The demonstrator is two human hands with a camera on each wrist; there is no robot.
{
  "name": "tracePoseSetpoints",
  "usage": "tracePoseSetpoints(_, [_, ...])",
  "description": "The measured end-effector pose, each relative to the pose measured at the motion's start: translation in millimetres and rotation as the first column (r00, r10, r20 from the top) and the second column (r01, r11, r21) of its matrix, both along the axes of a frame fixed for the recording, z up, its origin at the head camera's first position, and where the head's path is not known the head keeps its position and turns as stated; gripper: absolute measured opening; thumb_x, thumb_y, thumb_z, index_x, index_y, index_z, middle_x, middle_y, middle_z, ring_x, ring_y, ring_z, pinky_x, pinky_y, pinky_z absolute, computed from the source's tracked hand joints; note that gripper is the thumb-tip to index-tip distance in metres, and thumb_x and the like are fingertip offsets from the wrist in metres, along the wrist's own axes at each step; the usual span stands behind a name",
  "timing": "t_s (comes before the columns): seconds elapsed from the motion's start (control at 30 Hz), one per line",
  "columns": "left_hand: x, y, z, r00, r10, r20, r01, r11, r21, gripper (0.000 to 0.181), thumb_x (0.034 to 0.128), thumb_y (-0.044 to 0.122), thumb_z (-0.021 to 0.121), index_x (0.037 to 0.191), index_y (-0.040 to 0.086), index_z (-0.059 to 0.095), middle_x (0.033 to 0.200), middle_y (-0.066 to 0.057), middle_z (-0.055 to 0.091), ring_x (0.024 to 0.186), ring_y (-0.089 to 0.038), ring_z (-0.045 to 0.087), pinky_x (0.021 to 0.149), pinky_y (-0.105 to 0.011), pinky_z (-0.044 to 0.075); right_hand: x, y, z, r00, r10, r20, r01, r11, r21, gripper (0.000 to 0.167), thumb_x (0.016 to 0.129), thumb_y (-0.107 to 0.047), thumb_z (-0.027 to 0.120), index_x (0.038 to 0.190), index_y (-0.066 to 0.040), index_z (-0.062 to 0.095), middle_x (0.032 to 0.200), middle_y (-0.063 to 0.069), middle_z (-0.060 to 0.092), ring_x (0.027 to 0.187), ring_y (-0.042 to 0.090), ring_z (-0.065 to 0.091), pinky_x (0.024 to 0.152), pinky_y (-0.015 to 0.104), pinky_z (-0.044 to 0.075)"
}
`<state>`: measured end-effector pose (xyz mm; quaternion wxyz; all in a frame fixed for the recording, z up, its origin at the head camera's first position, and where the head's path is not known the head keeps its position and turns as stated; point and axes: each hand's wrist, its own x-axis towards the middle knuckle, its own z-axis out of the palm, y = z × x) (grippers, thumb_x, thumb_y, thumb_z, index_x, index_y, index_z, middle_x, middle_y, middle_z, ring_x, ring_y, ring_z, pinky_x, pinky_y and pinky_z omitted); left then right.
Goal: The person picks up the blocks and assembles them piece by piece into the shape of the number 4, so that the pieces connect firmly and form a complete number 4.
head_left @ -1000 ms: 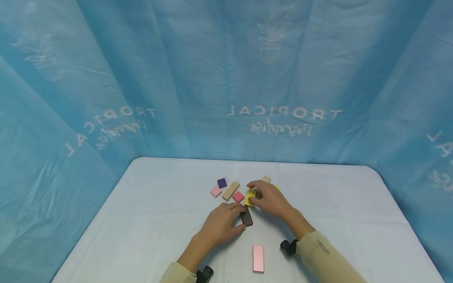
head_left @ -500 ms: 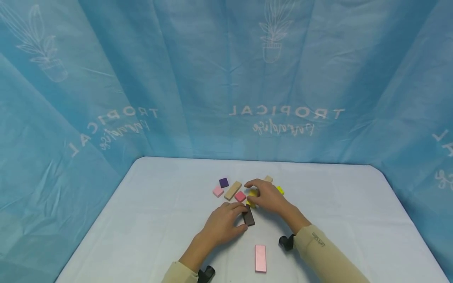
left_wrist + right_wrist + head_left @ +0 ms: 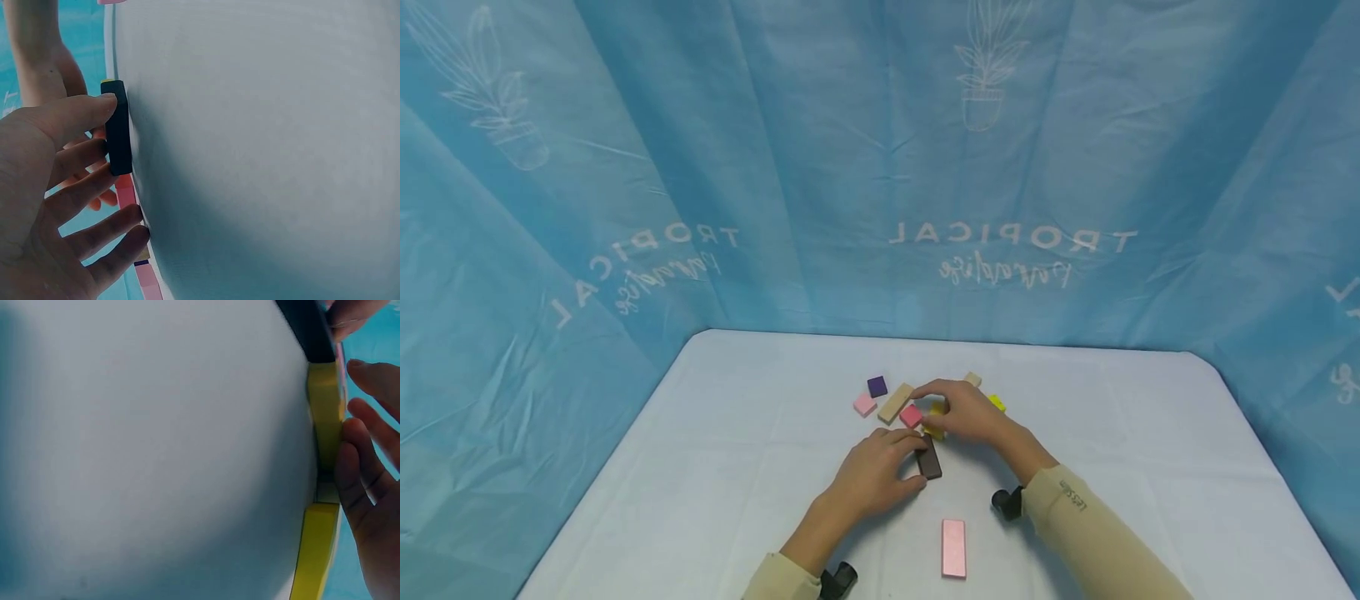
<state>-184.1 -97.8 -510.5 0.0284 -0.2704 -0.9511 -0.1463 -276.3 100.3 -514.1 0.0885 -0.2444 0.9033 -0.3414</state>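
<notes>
My left hand (image 3: 872, 475) holds a dark brown rectangular block (image 3: 929, 460), which lies on the white table. In the left wrist view, the thumb is on one end of the dark block (image 3: 117, 134) and two fingertips touch its far side. A yellow block (image 3: 936, 429) lies end to end with the dark one. Over it is my right hand (image 3: 973, 412), thumb and forefinger spread toward a red square block (image 3: 912, 416). From the right wrist, the fingertips appear beside the yellow block (image 3: 325, 412), not wrapped round it; exact contact is unclear.
Left of the red block lie a long wooden block (image 3: 895, 404), a pink square (image 3: 865, 405) and a purple square (image 3: 877, 387). Beyond the right hand are another wooden block (image 3: 973, 379) and a second yellow block (image 3: 997, 402). A long pink block (image 3: 953, 548) lies nearest. A blue curtain (image 3: 820, 167) surrounds the table.
My right hand's fingers have loosened from the yellow block and shifted left toward the red one. The left hand stays at the dark block. The head view has shifted slightly.
</notes>
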Motion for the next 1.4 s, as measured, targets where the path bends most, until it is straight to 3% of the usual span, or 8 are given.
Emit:
tracePoseSetpoints(0.37, [-0.1, -0.1, -0.2, 1.0, 0.005, -0.014, -0.004, 1.0, 0.007, 0.046, 0.082, 0.046, 0.072, 0.122, 0.024, 0.065, 0.125, 0.009, 0.059, 0.109, -0.015, 0.054, 0.09, -0.038, 0.047, -3.1, -1.2, -3.2, 0.999, 0.029, -0.03, -0.028, 0.999, 0.041, 0.033, 0.087, -0.031, 0.071, 0.12, -0.032, 0.068, 0.124, -0.014, 0.06, 0.12, 0.011, 0.052, 0.1, 0.04, 0.041])
tracePoseSetpoints(0.63, [-0.4, 1.1, -0.6, 1.0, -0.006, -0.018, 0.006, 1.0, 0.006, 0.047, 0.0823, 0.045, 0.072, 0.123, 0.023, 0.064, 0.126, 0.007, 0.059, 0.112, -0.017, 0.054, 0.091, -0.039, 0.046, -3.6, -3.9, -5.1, 0.999, 0.001, -0.037, 0.002, 0.997, 0.072, 0.026, 0.087, -0.034, 0.07, 0.113, -0.03, 0.073, 0.121, -0.013, 0.063, 0.121, 0.014, 0.052, 0.101, 0.045, 0.039])
tracePoseSetpoints(0.93, [0.8, 1.4, 2.8, 1.0, -0.002, -0.002, 0.002, 1.0, -0.004, 0.046, 0.0827, 0.043, 0.072, 0.123, 0.023, 0.064, 0.127, 0.007, 0.059, 0.113, -0.017, 0.054, 0.094, -0.039, 0.045, -2.2, -3.9, -9.1, 0.999, -0.023, -0.039, 0.025, 0.999, 0.037, 0.021, 0.087, -0.032, 0.071, 0.107, -0.032, 0.075, 0.107, -0.018, 0.067, 0.11, 0.011, 0.059, 0.093, 0.04, 0.045])
tracePoseSetpoints(1.4, [0.9, 2.0, 1.8, 1.0, 0.01, 0.009, -0.01, 0.999, 0.039, 0.045, 0.0811, 0.042, 0.074, 0.12, 0.021, 0.066, 0.125, 0.005, 0.06, 0.116, -0.015, 0.05, 0.098, -0.037, 0.043, -1.3, -4.2, -10.4, 0.997, -0.056, -0.05, 0.059, 0.997, 0.045, 0.019, 0.085, -0.035, 0.072, 0.104, -0.034, 0.075, 0.107, -0.017, 0.067, 0.107, 0.011, 0.059, 0.092, 0.039, 0.046])
